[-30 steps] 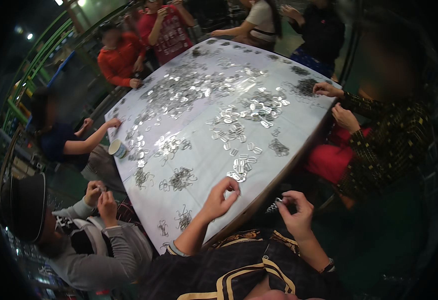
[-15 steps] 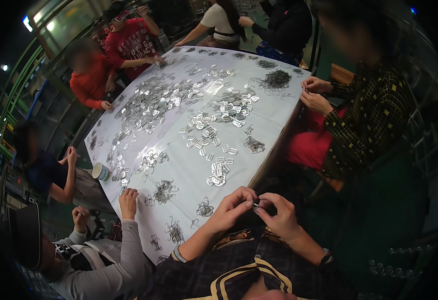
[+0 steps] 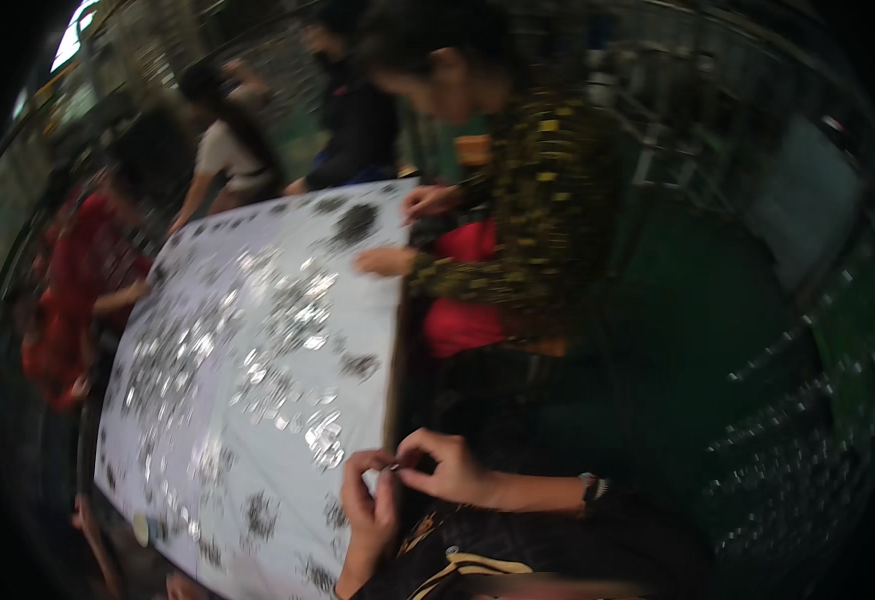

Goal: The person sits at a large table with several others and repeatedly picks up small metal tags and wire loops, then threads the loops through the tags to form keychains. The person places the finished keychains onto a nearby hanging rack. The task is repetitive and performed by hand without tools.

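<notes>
Just beyond the table's near right corner, my left hand (image 3: 368,500) and my right hand (image 3: 448,470) meet with fingertips pinched together. Between them is a small metal piece (image 3: 395,467), too blurred to name more closely. A loose cluster of shiny flat slotted metal pieces (image 3: 325,440) lies on the white-covered table (image 3: 363,400) ahead of my left hand. Small heaps of thin dark bent wires (image 3: 260,515) are spread to the left of that hand, with another wire heap (image 3: 336,513) right beside it.
A person in a dark yellow-patterned top (image 3: 528,200) sits along the right edge, one hand (image 3: 386,262) over the table. Other people sit at the far and left sides. A pale cup (image 3: 143,528) stands at the left edge. Green floor (image 3: 678,340) extends to the right.
The whole view has swung to the right and blurred, so the table appears further left. My hands are still together at the small piece. The person at right has reached a hand over the table.
</notes>
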Tool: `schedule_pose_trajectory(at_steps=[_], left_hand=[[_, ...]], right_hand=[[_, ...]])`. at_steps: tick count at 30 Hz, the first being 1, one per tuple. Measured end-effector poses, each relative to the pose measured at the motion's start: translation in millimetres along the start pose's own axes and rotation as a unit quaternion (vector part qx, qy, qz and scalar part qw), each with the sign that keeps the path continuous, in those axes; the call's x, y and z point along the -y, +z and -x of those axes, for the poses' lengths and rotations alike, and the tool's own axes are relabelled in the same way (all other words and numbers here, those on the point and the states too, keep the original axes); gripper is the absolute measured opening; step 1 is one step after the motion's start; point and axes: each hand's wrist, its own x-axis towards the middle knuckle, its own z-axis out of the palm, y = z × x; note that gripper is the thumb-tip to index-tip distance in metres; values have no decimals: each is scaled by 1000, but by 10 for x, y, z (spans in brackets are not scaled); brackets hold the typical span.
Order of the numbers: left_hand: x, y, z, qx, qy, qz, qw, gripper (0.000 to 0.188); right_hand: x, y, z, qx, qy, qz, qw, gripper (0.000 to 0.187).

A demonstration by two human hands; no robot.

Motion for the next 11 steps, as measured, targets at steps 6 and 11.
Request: schedule_pose_trajectory(at_steps=[6, 11], left_hand=[[51, 47, -164, -19, 82, -52, 995, 7], [-2, 101, -266, -31, 85, -27, 996, 5]], right_hand=[[-18, 47, -127, -73, -99, 9, 992, 13], [-28, 11, -123, -103, -92, 15, 990, 15]])
